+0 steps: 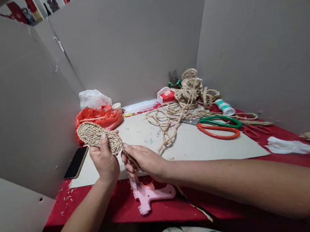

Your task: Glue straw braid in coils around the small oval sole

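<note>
A flat sole shape of coiled braided straw cord (pixel 93 133) is held up above the left part of the white board (pixel 134 134). My left hand (pixel 106 156) grips it with the thumb on its face and the fingers behind. At the sole's lower right edge, my right hand (pixel 140 159) is closed round the braided cord (pixel 129 158) that joins the sole. Below my right hand a pink hot glue gun (pixel 150 197) lies on the red tablecloth (pixel 113 209), its nozzle end partly under the hand.
A heap of straw cord (pixel 190 92) stands at the back right. Orange and green handled scissors (pixel 219 126) lie before it, with a green and white roll (pixel 225 106) behind. At the left are a phone (pixel 77 162) and a red plastic bag (pixel 100 115). Grey panels enclose the table.
</note>
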A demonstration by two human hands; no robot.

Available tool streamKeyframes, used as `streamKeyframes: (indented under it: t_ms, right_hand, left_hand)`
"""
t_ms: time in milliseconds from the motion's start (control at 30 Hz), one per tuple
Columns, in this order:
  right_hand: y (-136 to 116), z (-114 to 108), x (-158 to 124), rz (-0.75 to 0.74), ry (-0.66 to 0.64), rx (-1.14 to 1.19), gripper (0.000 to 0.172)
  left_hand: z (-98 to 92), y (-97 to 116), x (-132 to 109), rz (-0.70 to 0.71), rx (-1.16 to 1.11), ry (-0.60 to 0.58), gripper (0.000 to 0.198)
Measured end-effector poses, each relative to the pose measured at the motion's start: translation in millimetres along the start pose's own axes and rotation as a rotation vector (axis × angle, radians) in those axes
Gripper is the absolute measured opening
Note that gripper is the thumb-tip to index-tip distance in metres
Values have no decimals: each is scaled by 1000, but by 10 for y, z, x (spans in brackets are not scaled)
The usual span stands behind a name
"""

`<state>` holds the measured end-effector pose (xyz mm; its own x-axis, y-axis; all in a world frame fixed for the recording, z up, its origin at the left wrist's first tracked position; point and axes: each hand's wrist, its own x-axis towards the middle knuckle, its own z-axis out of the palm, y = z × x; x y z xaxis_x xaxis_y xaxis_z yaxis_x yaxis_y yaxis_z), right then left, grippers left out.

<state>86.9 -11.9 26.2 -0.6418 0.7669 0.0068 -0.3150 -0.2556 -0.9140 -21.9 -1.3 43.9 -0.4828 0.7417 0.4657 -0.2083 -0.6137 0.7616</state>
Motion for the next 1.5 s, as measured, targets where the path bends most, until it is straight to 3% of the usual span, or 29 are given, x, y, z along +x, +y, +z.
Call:
streamKeyframes:
  t_ms: [233, 367, 533, 700, 833, 1500]
  right_hand:
    - [-76, 5, 17, -243, 129, 41, 31]
    - [-124, -52, 63, -382, 220, 57, 28]
    - [-207, -152, 93, -537, 359, -81, 26]
    - [-306, -179, 66, -506, 405, 26, 23]
    - [-347, -185, 29, -469, 422, 103, 19]
    - [-317, -162, -39, -534, 405, -7, 14]
  left_hand:
    - [189, -16, 10, -13, 94, 25, 25]
    - [304, -66, 65, 157, 97, 82, 21]
    - [444, -127, 125, 303, 9, 115, 16]
    - [497, -166, 124, 245, 58, 78, 23]
    - [536, -154, 135, 238, 98, 123, 24]
    - [544, -151, 94, 178, 70, 139, 25]
